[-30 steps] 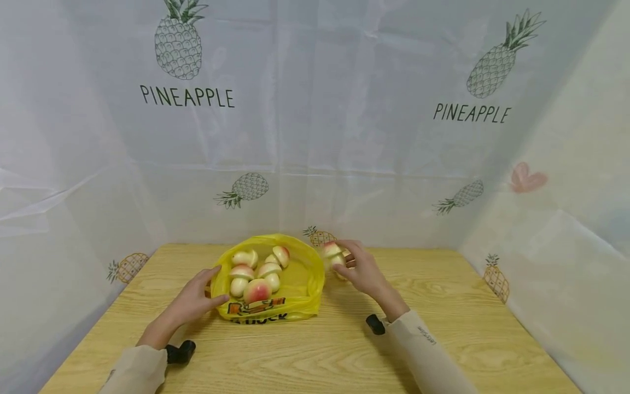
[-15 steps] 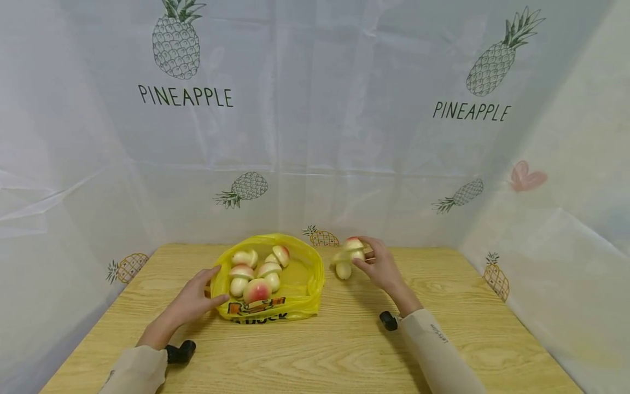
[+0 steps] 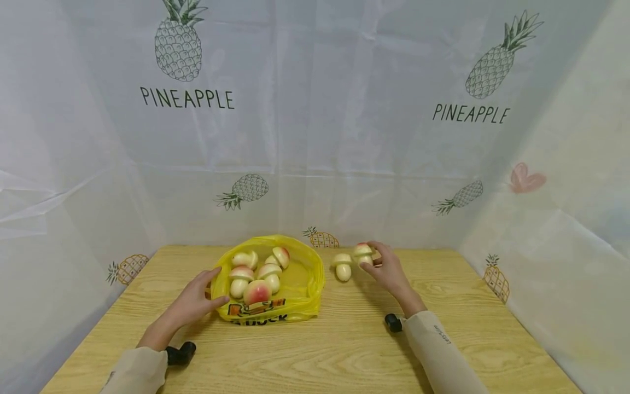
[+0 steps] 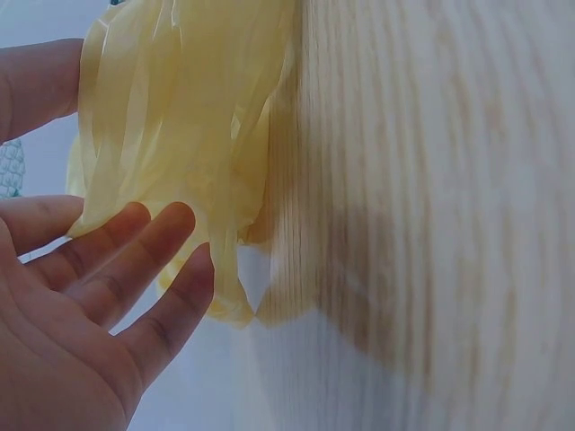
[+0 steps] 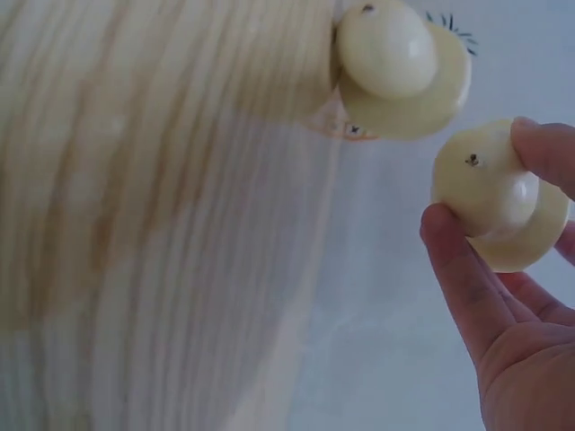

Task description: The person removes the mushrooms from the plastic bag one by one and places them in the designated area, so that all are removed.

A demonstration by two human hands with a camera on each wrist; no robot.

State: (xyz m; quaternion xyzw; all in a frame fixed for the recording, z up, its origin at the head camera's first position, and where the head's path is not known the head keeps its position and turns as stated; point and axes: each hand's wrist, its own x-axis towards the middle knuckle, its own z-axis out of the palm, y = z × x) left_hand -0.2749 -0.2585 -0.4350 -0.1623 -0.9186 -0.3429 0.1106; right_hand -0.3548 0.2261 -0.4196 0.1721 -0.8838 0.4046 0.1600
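A yellow plastic bag lies spread open on the wooden table, with several toy mushrooms on it. My left hand rests with straight fingers against the bag's near left edge. My right hand pinches one toy mushroom between thumb and fingers, right of the bag near the back edge. The right wrist view shows that mushroom held by its cream stem. Another mushroom stands free on the table just left of it, also seen as a second mushroom from the wrist.
The wooden table is enclosed by a white curtain printed with pineapples at the back and both sides. Black wrist camera mounts sit by each sleeve.
My right hand carried two mushrooms rightward away from the bag, set one down on the table, and still holds the other. The left hand has stayed at the bag.
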